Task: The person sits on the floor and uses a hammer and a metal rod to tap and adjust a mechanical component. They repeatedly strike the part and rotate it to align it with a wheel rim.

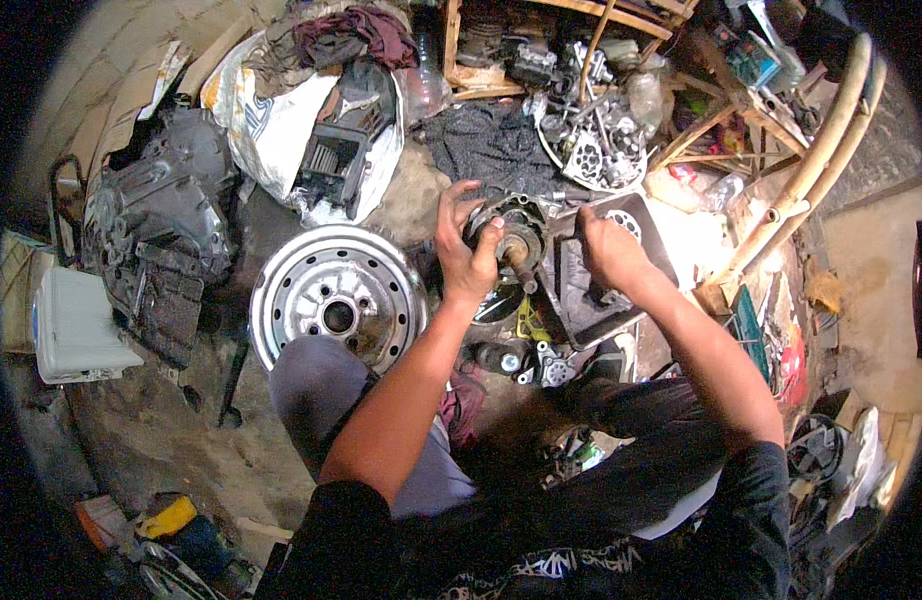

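Note:
My left hand (466, 250) grips a round metal machine part (516, 225) with a stubby shaft sticking out toward me, its thumb pressed across the near face. Just to the right, my right hand (613, 255) has its fingers curled closed over a dark rectangular tray (586, 325). What those fingers hold, if anything, is hidden. Inside the tray's far end lies a perforated round metal piece (624, 222). On the floor below the machine part are a dark cylindrical part (501, 357) and a small silver bracket-like part (555, 368).
A silver steel wheel rim (281, 300) lies by my left knee. Farther left are a large dark gearbox-like casing (171, 200) and a white container (76, 325). Beyond stand a white sack (266, 130) and a pan of metal parts (596, 160). Bent wooden poles (811, 180) rise at right.

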